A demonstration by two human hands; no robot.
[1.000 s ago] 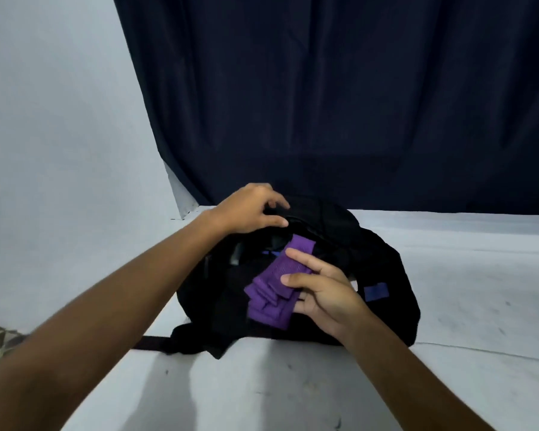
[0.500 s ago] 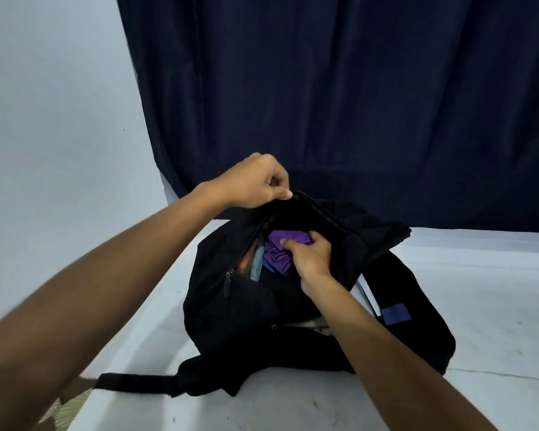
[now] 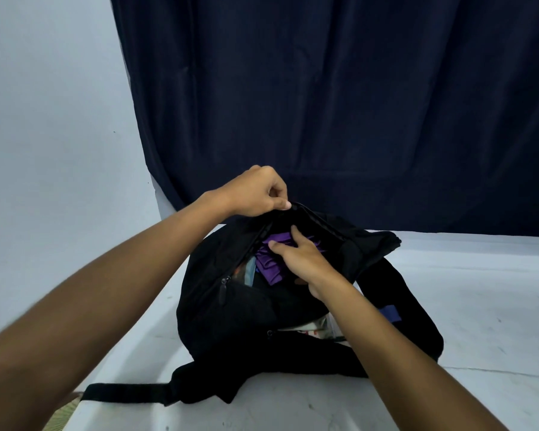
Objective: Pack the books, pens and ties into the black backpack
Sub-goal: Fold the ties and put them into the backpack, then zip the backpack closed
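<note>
Two hands are at the black backpack [image 3: 255, 312], which I take as my landmark throughout. At its upper left rim, my left hand [image 3: 255, 191] pinches the edge of the opening between thumb and curled fingers and lifts it, so the mouth gapes. Inside that mouth lies the folded purple tie [image 3: 269, 267], with pale and orange edges (books, I would guess, though I cannot tell) just left of it. On the tie rests my right hand [image 3: 299, 259], thumb and fingers spread and fairly straight, pressing the cloth down rather than gripping it.

To do this well, I would keep the rim pulled high and taut, push the tie flat and deep beside the other contents, and draw the fingers out without dragging the folds back over the zip.

Under the backpack is a white table [image 3: 479, 306], faintly scuffed, with a strap [image 3: 122, 391] trailing off toward its lower left. Left of the backpack rises a pale wall [image 3: 50, 135]; behind it hangs a dark curtain [image 3: 339, 104].
</note>
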